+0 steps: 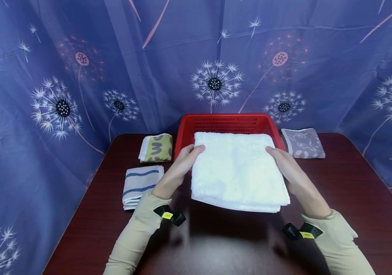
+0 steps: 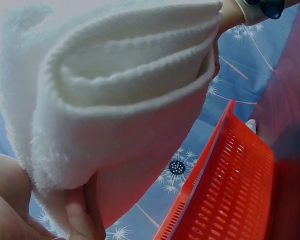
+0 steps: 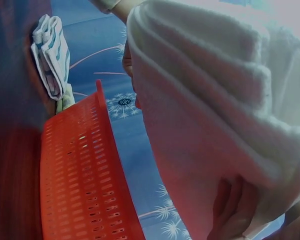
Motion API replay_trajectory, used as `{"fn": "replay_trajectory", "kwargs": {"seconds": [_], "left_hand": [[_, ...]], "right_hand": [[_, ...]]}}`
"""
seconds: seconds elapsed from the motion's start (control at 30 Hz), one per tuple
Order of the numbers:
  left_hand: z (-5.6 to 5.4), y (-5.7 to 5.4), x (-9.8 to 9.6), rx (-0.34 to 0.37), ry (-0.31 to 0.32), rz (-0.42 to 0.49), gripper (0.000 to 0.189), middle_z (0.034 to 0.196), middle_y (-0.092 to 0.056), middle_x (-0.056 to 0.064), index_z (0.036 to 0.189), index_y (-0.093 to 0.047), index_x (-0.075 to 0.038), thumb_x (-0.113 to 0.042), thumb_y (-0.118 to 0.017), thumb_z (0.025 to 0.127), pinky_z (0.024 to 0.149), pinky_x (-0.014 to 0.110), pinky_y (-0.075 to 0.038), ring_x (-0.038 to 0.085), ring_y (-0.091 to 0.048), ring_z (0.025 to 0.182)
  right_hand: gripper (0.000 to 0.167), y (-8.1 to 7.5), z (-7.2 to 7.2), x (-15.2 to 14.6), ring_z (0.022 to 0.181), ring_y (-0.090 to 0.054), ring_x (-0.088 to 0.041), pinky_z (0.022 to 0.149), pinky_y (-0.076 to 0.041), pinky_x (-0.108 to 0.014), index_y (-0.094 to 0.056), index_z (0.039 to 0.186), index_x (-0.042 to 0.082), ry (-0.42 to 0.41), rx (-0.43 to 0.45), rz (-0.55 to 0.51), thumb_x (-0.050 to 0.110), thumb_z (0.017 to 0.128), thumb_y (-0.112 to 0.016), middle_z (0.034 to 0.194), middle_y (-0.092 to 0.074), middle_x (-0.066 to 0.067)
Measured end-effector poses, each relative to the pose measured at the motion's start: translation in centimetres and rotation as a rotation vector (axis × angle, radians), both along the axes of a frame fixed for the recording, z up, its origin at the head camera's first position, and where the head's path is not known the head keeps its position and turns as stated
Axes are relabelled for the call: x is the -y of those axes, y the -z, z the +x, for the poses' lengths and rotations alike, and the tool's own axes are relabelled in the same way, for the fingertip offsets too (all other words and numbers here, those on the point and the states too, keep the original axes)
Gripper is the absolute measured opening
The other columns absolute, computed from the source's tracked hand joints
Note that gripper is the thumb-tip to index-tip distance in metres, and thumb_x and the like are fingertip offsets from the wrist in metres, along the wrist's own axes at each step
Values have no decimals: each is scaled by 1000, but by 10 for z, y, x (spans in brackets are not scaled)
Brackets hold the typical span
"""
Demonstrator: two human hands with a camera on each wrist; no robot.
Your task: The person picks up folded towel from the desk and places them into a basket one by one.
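Observation:
A folded white towel (image 1: 238,172) is held up in front of the red basket (image 1: 179,139), its near edge hanging lower. My left hand (image 1: 182,164) grips the towel's left side, thumb on top and fingers beneath. On the opposite side my right hand (image 1: 288,168) grips it the same way. Several stacked layers of the white towel (image 2: 125,135) show from the edge in the left wrist view. In the right wrist view, curled fingers (image 3: 235,207) press against the towel's underside. The towel covers much of the basket's near side in the head view.
Left of the basket lie a folded yellow-green patterned towel (image 1: 156,148) and a folded white towel with blue stripes (image 1: 142,185). A folded grey patterned towel (image 1: 304,143) lies to the right. The dark red table (image 1: 89,236) meets a blue dandelion-print curtain (image 1: 168,76) behind.

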State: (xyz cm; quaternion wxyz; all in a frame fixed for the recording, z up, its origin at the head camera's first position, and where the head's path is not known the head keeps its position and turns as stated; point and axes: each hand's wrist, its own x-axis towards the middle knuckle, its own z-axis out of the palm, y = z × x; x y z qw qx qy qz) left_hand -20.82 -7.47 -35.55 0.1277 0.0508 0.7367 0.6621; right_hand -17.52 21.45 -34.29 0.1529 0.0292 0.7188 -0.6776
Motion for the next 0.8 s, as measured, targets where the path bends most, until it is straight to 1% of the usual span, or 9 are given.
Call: {"fn": "replay_trajectory", "kwargs": {"seconds": [0.1, 0.27, 0.47, 0.67, 0.8], "left_hand": [[-1, 1, 0, 2, -4, -5, 37, 86, -62, 5, 117, -55, -5, -36, -48, 98, 64, 27, -51, 13, -61, 71], [-4, 1, 0, 8, -34, -5, 38, 84, -62, 4, 115, -56, -3, -37, -50, 97, 63, 26, -50, 12, -60, 70], [-8, 1, 1, 11, -66, 3, 37, 79, -60, 1, 110, -58, -3, -37, -50, 98, 64, 25, -48, 11, -58, 68], [-10, 0, -1, 9, -84, 35, 38, 79, -61, 0, 109, -60, -2, -37, -52, 98, 64, 25, -48, 10, -58, 68], [-11, 1, -2, 13, -91, 80, 37, 75, -61, -1, 109, -61, -1, -36, -53, 98, 59, 24, -46, 10, -56, 61]], "right_hand": [[39, -1, 0, 0, 71, -68, -6, 65, -57, -28, -43, 116, 14, 5, 4, -31, 49, 100, -42, 82, -67, 11], [37, -1, 0, 1, 72, -70, -8, 66, -57, -28, -43, 118, 14, 10, 8, -87, 46, 100, -42, 84, -68, 9], [35, -2, 0, 2, 70, -68, -7, 64, -57, -27, -44, 116, 10, 23, 6, -132, 42, 101, -41, 82, -67, 9], [34, -3, 0, 2, 69, -66, -6, 62, -56, -27, -45, 116, 10, 41, -12, -184, 40, 102, -42, 81, -66, 8], [31, -4, 0, 2, 66, -65, -6, 60, -55, -26, -48, 111, 10, 63, -32, -207, 39, 101, -43, 78, -66, 8]]}}
